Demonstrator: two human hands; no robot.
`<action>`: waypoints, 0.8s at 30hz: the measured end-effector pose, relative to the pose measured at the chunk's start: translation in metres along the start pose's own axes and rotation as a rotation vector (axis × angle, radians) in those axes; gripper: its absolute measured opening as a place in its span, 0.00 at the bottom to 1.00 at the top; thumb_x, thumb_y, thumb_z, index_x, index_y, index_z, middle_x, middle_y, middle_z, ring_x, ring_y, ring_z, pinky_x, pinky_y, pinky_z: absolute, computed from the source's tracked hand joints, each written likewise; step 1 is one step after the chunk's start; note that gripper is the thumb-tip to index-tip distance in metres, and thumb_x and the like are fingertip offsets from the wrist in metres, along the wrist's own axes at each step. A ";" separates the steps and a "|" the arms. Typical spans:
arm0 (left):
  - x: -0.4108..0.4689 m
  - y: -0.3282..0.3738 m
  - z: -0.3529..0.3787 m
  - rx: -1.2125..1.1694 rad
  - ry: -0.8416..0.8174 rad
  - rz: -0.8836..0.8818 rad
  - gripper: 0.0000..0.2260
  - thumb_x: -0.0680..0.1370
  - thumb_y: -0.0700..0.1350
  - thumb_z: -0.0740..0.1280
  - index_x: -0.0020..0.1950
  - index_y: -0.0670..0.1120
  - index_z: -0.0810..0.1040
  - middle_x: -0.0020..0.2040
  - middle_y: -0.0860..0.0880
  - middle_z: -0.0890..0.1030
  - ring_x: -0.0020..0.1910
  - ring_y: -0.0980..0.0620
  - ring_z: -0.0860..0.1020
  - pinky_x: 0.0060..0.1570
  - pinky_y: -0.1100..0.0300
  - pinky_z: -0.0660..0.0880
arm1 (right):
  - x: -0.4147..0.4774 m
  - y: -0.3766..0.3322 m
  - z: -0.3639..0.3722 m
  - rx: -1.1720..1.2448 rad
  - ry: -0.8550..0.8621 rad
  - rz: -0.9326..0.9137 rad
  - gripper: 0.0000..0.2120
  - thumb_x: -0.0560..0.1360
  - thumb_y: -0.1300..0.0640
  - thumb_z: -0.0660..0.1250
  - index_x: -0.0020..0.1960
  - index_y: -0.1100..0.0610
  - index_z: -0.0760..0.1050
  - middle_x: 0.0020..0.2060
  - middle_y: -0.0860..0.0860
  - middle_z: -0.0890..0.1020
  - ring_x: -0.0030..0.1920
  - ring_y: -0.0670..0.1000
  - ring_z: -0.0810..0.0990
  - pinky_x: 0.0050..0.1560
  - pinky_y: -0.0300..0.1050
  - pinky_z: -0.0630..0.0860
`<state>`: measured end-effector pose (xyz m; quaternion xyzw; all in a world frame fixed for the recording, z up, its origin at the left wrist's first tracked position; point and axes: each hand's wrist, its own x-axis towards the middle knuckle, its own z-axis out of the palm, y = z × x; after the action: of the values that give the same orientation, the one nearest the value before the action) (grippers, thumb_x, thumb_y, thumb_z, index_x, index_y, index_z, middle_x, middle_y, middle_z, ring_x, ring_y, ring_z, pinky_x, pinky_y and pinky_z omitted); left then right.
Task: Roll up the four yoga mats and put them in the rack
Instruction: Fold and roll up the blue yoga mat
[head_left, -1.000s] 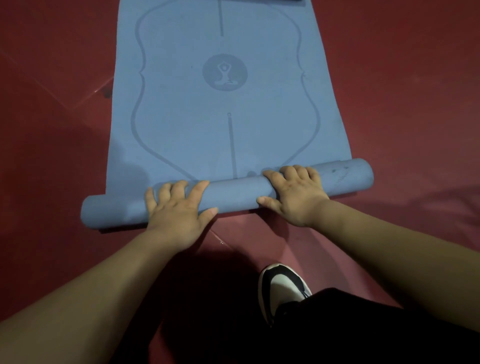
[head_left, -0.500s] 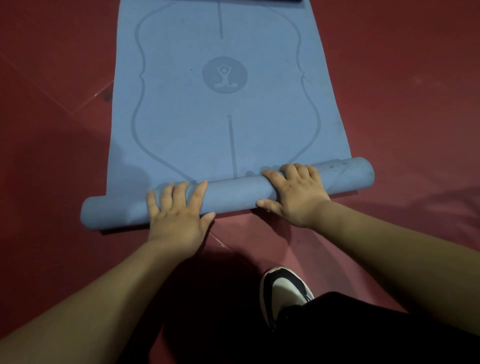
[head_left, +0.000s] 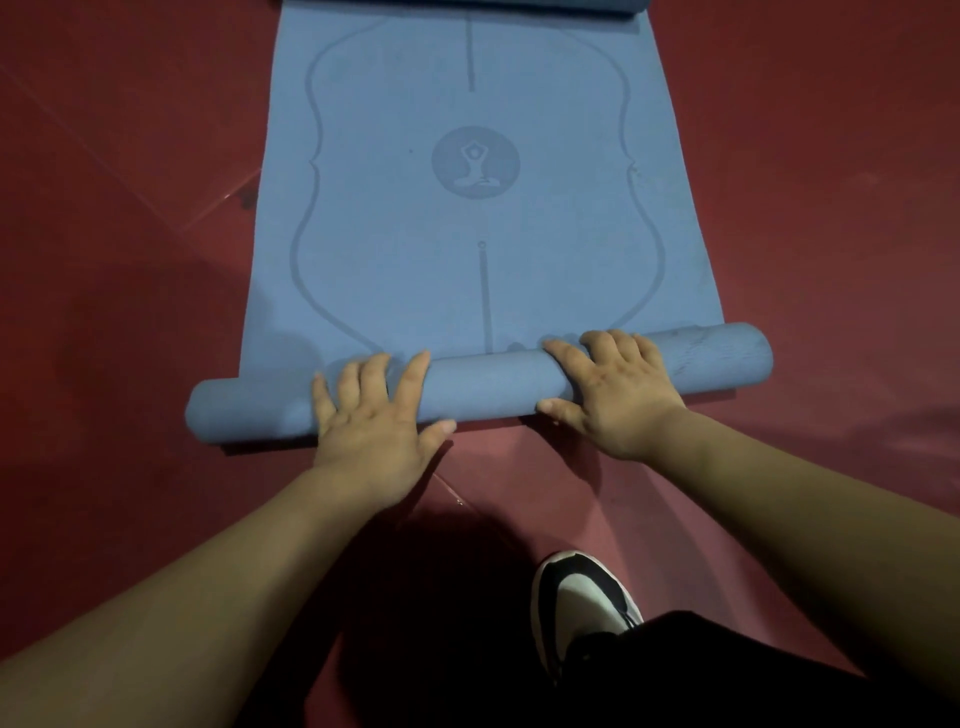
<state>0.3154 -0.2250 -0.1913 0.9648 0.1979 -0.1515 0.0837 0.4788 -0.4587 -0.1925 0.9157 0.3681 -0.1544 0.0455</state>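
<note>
A blue yoga mat (head_left: 467, 234) with a printed meditation emblem lies flat on the red floor and runs away from me. Its near end is wound into a roll (head_left: 488, 384) that lies crosswise. My left hand (head_left: 374, 415) presses on the left part of the roll with its fingers straight and spread and its thumb at the near side. On the right part, my right hand (head_left: 608, 389) grips the roll, fingers curled over the top and thumb against the near side. No rack is in view.
A darker blue rolled mat (head_left: 467, 4) lies across the far end, at the top edge of the view. My black and white shoe (head_left: 582, 603) and dark trouser leg (head_left: 701, 675) are just behind the roll. Red floor (head_left: 831, 208) surrounds the mat.
The roll has edged slightly forward along the mat under both hands. My left fingers have straightened and reached further over the roll.
</note>
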 end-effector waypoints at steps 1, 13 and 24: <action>-0.003 -0.001 0.004 0.005 0.003 0.014 0.37 0.78 0.71 0.53 0.82 0.59 0.45 0.80 0.45 0.51 0.80 0.40 0.46 0.75 0.33 0.39 | 0.002 0.001 -0.001 0.000 0.002 0.001 0.42 0.71 0.25 0.42 0.79 0.43 0.60 0.66 0.54 0.71 0.67 0.59 0.69 0.73 0.58 0.59; 0.026 -0.009 -0.014 -0.003 -0.080 0.013 0.34 0.79 0.70 0.52 0.81 0.60 0.44 0.79 0.46 0.53 0.78 0.42 0.49 0.76 0.35 0.40 | 0.008 -0.001 0.004 -0.010 0.042 0.035 0.38 0.73 0.25 0.44 0.78 0.41 0.59 0.70 0.56 0.70 0.70 0.61 0.66 0.74 0.65 0.56; 0.033 -0.016 -0.002 -0.009 0.041 0.033 0.37 0.76 0.73 0.53 0.81 0.59 0.49 0.79 0.47 0.55 0.78 0.43 0.49 0.76 0.36 0.38 | 0.016 -0.004 0.003 -0.073 0.020 0.050 0.40 0.74 0.26 0.44 0.81 0.43 0.52 0.75 0.60 0.65 0.74 0.69 0.60 0.74 0.68 0.53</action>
<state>0.3380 -0.1983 -0.2018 0.9704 0.1845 -0.1294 0.0864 0.4866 -0.4457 -0.2004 0.9239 0.3509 -0.1306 0.0789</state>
